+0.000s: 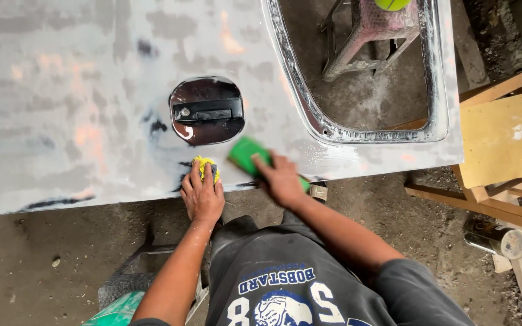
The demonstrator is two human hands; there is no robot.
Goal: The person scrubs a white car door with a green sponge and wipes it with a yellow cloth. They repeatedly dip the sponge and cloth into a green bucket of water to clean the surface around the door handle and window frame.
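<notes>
A large grey car door panel [92, 90] lies flat and fills the upper left of the view; its surface is sanded, with pale orange and dark patches. The near edge of the panel runs left to right just above the person's wrists. A window opening [436, 115] with a bright metal frame occupies the panel's right end, and a reddish metal stool [370, 33] on the floor shows through it. A wooden frame with a yellow board [499, 142] stands beyond the panel's right edge. A metal can [493, 236] lies on the dirt floor [25, 259] near the frame's lower part.

A dark oval recess with a black door handle [207, 111] sits near the middle of the panel, a short way in from the near edge.

The right hand [281, 178] rests at the near edge of the panel, below and to the right of the handle recess. Its fingers are closed down over a green sanding block [246, 153], which lies flat on the panel surface and projects up-left beyond the fingertips.

The left hand [202, 196] rests at the near edge, just left of the right hand and directly below the recess. Its fingers are curled shut around a crumpled yellow cloth [204, 164], which touches the panel. A small grey item shows inside the cloth; its kind cannot be told
</notes>
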